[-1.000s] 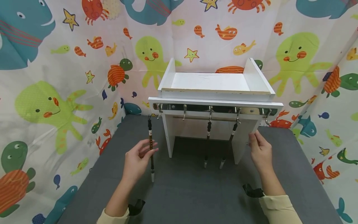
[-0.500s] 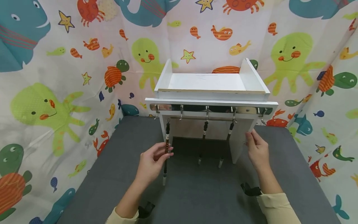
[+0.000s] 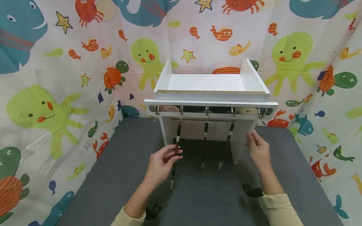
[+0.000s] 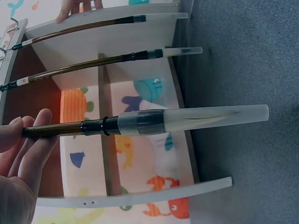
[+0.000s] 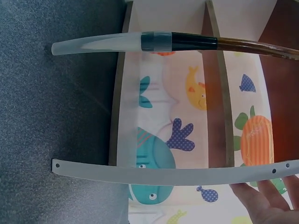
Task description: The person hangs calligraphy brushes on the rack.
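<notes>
My left hand [image 3: 160, 164] pinches the brown shaft of a calligraphy brush [image 3: 178, 131] between thumb and fingers. A clear cap [image 4: 217, 119] covers its bristle tip, which points down. The loop at its top meets the second hook [image 3: 181, 110] from the left; whether it is seated there I cannot tell. Two more capped calligraphy brushes, one middle [image 3: 205, 133] and one further right [image 3: 229, 133], hang from hooks on the same metal rail. My right hand [image 3: 260, 153] grips the front edge of the white shelf's right side panel [image 5: 163, 175].
The white shelf [image 3: 206, 82] stands on a dark grey surface [image 3: 209, 201] against a cloth printed with sea animals. The outermost left hook [image 3: 156, 112] and right hook [image 3: 263, 116] carry nothing. Black straps [image 3: 251, 191] hang at both wrists.
My left hand has moved right with the brush, from outside the shelf's left side to beneath the second hook. My right hand stays on the panel. The head view has shifted slightly.
</notes>
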{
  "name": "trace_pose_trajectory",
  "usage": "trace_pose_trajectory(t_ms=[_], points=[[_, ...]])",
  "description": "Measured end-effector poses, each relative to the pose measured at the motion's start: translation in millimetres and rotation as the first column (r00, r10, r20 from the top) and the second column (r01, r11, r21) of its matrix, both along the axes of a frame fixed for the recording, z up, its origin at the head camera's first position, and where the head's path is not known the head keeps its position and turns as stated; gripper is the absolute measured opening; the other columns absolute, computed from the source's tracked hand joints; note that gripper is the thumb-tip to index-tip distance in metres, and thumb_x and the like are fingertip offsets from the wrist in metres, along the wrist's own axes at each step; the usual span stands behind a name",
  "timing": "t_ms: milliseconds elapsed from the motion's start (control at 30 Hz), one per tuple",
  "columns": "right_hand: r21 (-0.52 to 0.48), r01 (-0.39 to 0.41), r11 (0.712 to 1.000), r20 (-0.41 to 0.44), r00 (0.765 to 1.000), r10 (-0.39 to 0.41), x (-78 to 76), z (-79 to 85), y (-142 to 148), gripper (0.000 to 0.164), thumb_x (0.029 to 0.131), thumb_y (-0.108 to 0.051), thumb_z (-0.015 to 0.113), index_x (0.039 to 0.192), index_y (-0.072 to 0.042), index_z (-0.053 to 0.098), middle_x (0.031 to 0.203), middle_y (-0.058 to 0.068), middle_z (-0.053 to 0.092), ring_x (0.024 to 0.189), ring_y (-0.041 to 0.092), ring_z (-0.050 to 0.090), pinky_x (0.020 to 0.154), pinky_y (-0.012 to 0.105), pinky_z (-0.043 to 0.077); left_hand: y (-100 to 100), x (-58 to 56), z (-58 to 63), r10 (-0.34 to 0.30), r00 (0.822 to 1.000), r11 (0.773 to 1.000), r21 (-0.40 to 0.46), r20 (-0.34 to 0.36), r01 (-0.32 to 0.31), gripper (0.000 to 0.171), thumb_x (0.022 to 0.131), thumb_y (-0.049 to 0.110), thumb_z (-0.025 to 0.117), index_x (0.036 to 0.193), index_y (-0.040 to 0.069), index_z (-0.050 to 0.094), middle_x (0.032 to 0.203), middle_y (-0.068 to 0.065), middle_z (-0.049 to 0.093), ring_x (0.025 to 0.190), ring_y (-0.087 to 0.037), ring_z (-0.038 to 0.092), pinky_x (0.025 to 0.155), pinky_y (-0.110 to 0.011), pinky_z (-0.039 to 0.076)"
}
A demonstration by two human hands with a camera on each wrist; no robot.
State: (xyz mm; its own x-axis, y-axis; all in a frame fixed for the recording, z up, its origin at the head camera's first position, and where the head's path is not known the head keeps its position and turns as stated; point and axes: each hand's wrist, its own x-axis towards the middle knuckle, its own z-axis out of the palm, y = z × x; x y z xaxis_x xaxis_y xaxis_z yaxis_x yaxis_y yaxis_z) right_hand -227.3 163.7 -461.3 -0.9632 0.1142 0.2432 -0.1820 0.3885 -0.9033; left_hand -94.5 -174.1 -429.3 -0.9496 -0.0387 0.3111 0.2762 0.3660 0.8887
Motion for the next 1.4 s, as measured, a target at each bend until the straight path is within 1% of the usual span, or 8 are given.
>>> trace_pose_trajectory(t_ms=[267,467,733,867,1000,1200,1300,1400], points=[[-0.007,-0.003,1.0,0.009,1.0,0.003,2.7,-5.1,-2.0,0.045,0.104,-0.045,0.051,0.148,-0.037,0.049,0.146,-0.001,0.058,0.125,0.024,0.061,0.094,0.033,0.055,-1.5,-2.8,-7.7,-0.015,1.0,1.0,0.002,0.005,0.015,0.039,0.092,0.0,0.07,0.13,0.004,0.063,0.12,-0.01,0.074,0.095,-0.017,0.076,0.085,-0.027,0.059],[-0.009,-0.004,1.0,-0.028,1.0,0.004,1.3,-1.6,0.1,0.045,0.105,-0.043,0.051,0.149,-0.035,0.049,0.146,0.001,0.058,0.127,0.027,0.061,0.093,0.03,0.054,-1.9,-11.8,-6.6,-0.017,1.0,1.0,0.021,0.015,0.017,0.037,0.093,0.001,0.069,0.129,0.006,0.064,0.118,-0.006,0.075,0.095,-0.017,0.076,0.084,-0.027,0.059],[-0.023,0.004,1.0,-0.024,1.0,-0.004,-0.7,2.0,-0.3,0.044,0.104,-0.042,0.052,0.148,-0.035,0.05,0.146,0.001,0.058,0.126,0.022,0.061,0.091,0.023,0.054,-1.4,-13.2,-2.2,-0.023,1.0,1.0,0.015,0.006,0.023,0.036,0.094,0.002,0.069,0.129,0.007,0.065,0.117,-0.005,0.075,0.095,-0.017,0.076,0.084,-0.026,0.059],[-0.031,0.003,1.0,-0.02,1.0,-0.004,-0.8,1.7,-0.1,0.046,0.104,-0.043,0.052,0.149,-0.033,0.049,0.147,0.002,0.057,0.128,0.024,0.059,0.095,0.033,0.053,-1.0,-11.8,-0.5,-0.087,0.996,0.996,0.037,0.008,0.087,0.035,0.095,0.003,0.067,0.13,0.007,0.064,0.12,-0.006,0.074,0.098,-0.016,0.075,0.088,-0.026,0.058],[-0.041,-0.002,0.999,-0.01,1.0,0.002,0.0,1.1,0.2,0.046,0.104,-0.043,0.051,0.149,-0.033,0.049,0.149,0.002,0.055,0.129,0.026,0.058,0.098,0.043,0.051,0.8,-9.4,2.6,-0.23,0.973,0.97,0.092,0.025,0.227,0.035,0.1,0.004,0.06,0.134,0.01,0.06,0.123,-0.01,0.072,0.103,-0.018,0.074,0.092,-0.029,0.057],[-0.049,-0.007,0.999,-0.005,1.0,0.007,0.8,0.3,-0.5,0.045,0.104,-0.043,0.052,0.148,-0.036,0.05,0.148,0.001,0.056,0.129,0.024,0.059,0.098,0.043,0.051,2.3,-9.6,0.4,-0.414,0.91,0.904,0.12,0.002,0.411,0.036,0.105,0.002,0.049,0.14,0.009,0.053,0.126,-0.018,0.067,0.108,-0.026,0.072,0.093,-0.035,0.058],[-0.053,-0.01,0.999,0.006,1.0,0.01,0.8,1.2,-0.9,0.045,0.103,-0.045,0.052,0.148,-0.037,0.049,0.148,-0.001,0.056,0.128,0.023,0.059,0.099,0.044,0.051,2.1,-10.0,-2.7,-0.469,0.883,0.876,0.122,-0.004,0.466,0.036,0.105,0.0,0.047,0.141,0.006,0.051,0.125,-0.02,0.066,0.109,-0.029,0.071,0.093,-0.037,0.057],[-0.056,-0.011,0.998,0.017,1.0,0.012,1.1,2.2,-1.0,0.046,0.103,-0.047,0.052,0.148,-0.038,0.049,0.148,-0.001,0.056,0.128,0.024,0.059,0.099,0.045,0.051,2.0,-10.0,-5.0,-0.479,0.877,0.869,0.147,0.015,0.472,0.036,0.106,0.0,0.046,0.141,0.007,0.051,0.125,-0.019,0.067,0.11,-0.029,0.071,0.095,-0.036,0.056]])
